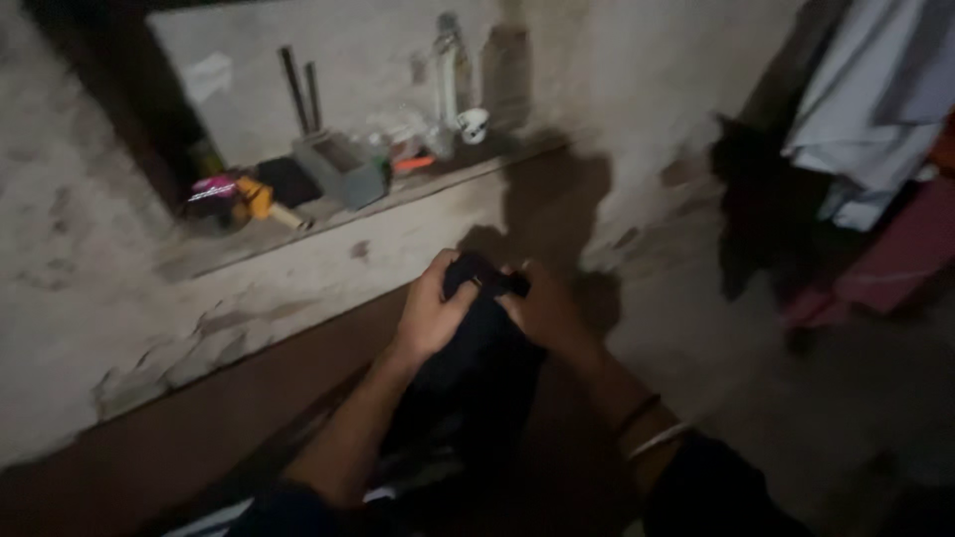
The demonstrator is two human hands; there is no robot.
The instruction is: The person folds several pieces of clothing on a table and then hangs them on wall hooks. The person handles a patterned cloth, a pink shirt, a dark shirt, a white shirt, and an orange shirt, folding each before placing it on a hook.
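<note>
At the far left the rough plastered wall (70, 199) is flaked and stained, its lower edge lost in shadow; set into it is a recessed shelf (328, 214), the dark left side of the niche too dim to read; on the shelf, from the left, sits a small package with a pink and white top (211, 189), blurred so its print cannot be made out; just beside it a yellow object (255, 196) of unclear kind; then a flat black item (288, 179); then a grey box-shaped thing (343, 167) with two dark rods (301, 91) standing behind it; further along a small orange piece (413, 161), a tall clear bottle (450, 70) that is hazy, and a white cup (473, 124) with dark marks; below the shelf, in the middle, the left hand (428, 313) is curled closed over the top of a black cloth (482, 348), thumb and fingers pinching the fabric; the cloth is soft, bunched at the top and hangs down between the forearms, its lower part merging with the dark; the right hand (547, 313) grips the same bunched end from the other side, fingers pressed into it, the two hands almost touching; the right wrist wears a dark band and a pale bangle (655, 438); both sleeves are cut off by the bottom edge; at the far right hang pale grey garments (865, 109) with a dark one (756, 189) beside them and a reddish cloth (895, 259) beneath, all blurred and cut off by the edge.
</note>
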